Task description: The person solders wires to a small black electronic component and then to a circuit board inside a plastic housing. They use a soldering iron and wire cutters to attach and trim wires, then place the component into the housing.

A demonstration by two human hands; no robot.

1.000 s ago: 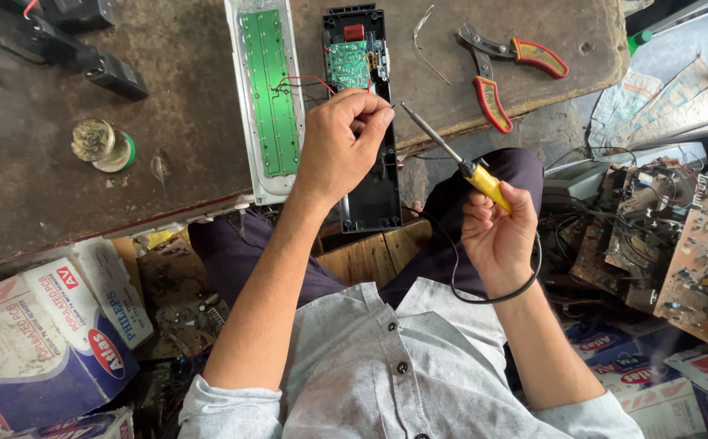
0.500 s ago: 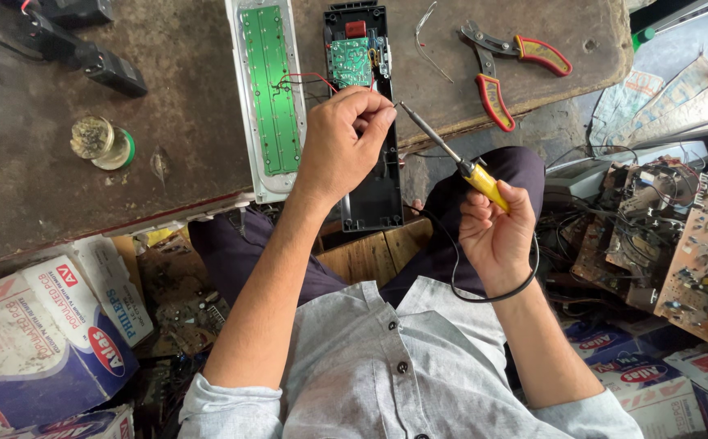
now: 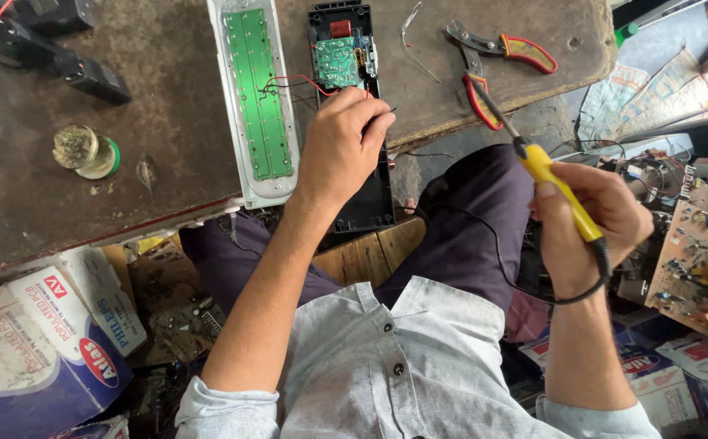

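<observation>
A repair sits midway: the left hand (image 3: 342,146) pinches thin wires (image 3: 301,81) over the opened black casing (image 3: 363,187) at twelve o'clock; the right hand (image 3: 589,223), fisted round a yellow soldering iron (image 3: 553,179) (tip raised), waits at three o'clock; joints look unsoldered.

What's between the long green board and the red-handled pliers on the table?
In the head view, the black case with its small green circuit board lies between the long green board and pliers, plus the left hand.
</observation>
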